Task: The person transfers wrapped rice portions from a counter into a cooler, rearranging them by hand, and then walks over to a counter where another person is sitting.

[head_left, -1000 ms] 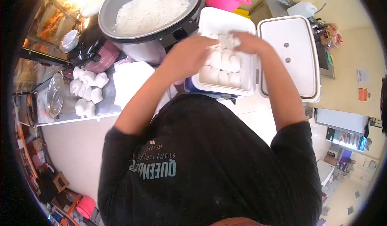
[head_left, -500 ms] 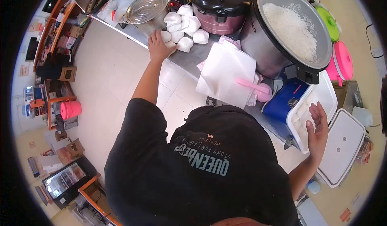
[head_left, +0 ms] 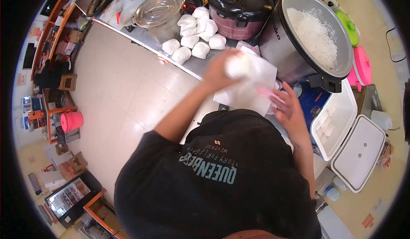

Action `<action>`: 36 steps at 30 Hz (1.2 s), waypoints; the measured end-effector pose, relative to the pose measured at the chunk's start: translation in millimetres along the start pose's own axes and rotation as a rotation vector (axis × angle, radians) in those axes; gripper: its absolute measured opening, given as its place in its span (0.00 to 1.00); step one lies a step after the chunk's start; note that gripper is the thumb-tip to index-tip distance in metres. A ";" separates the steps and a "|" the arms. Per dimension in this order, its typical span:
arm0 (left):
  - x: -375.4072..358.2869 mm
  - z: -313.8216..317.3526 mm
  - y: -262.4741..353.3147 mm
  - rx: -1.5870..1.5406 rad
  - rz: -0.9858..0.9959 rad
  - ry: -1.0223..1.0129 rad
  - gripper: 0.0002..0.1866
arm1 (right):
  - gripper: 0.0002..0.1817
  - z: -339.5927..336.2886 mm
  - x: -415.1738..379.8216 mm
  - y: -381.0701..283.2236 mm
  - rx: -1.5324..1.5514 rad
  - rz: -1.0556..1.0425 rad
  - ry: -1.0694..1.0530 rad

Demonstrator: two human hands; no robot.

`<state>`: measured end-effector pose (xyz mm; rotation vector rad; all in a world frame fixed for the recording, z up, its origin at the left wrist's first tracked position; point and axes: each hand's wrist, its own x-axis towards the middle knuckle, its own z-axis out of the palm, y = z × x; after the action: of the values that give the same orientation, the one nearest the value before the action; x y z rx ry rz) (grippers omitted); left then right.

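My left hand (head_left: 217, 71), smeared by motion, is closed on a blurred white rounded thing (head_left: 237, 66) above the stack of white paper sheets (head_left: 239, 93). My right hand (head_left: 291, 113) has its fingers apart and slightly bent, close beside a pink rice paddle (head_left: 268, 94) that lies at the right edge of the sheets. The paddle's wide end is hidden behind that hand. Several white wrapped packets (head_left: 200, 50) sit bunched on the metal counter, left of the sheets.
A large cooker full of white rice (head_left: 314, 38) stands open behind the sheets. To its left are a dark pink cooker (head_left: 237, 23) and a lidded steel pot (head_left: 162, 32). At right stands a blue-and-white cooler box (head_left: 329, 149) holding white packets; its lid (head_left: 359, 153) lies beside it.
My left hand has moved right from the packets to above the paper sheets, now with a white thing in it. My right hand has moved left from the cooler box to the rice paddle.
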<state>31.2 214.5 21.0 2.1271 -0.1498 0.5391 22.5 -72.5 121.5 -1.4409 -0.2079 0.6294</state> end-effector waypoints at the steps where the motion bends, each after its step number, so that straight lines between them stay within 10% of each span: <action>1: -6.4 22.1 28.9 -0.178 -0.022 -0.164 0.42 | 0.41 12.4 10.5 9.1 0.183 0.061 0.018; 5: 8.6 36.6 74.4 -0.296 0.284 -0.165 0.41 | 0.39 -7.9 25.6 32.1 0.433 0.186 0.079; 10: 12.6 15.3 -98.1 0.585 -0.476 -0.124 0.43 | 0.35 -38.8 -6.8 -6.3 0.420 -0.008 0.245; 19: -5.5 28.9 -177.6 0.719 -0.493 -0.140 0.35 | 0.29 -76.7 -29.9 -13.3 0.201 -0.072 0.421; 25: 0.1 10.4 -41.6 0.168 0.007 0.056 0.41 | 0.30 -48.3 -2.9 20.7 -0.212 0.058 0.289; 29: 8.1 42.9 81.9 -0.095 0.310 -0.371 0.41 | 0.27 -27.2 22.5 48.7 0.081 0.290 0.184; 36: -4.3 68.4 99.5 0.141 0.405 -0.380 0.39 | 0.37 -29.4 18.9 68.6 0.531 0.322 -0.056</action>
<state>19.2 100.9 60.7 2.3307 -0.7893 0.3756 33.6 -87.7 47.0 -0.9471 0.1467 0.9100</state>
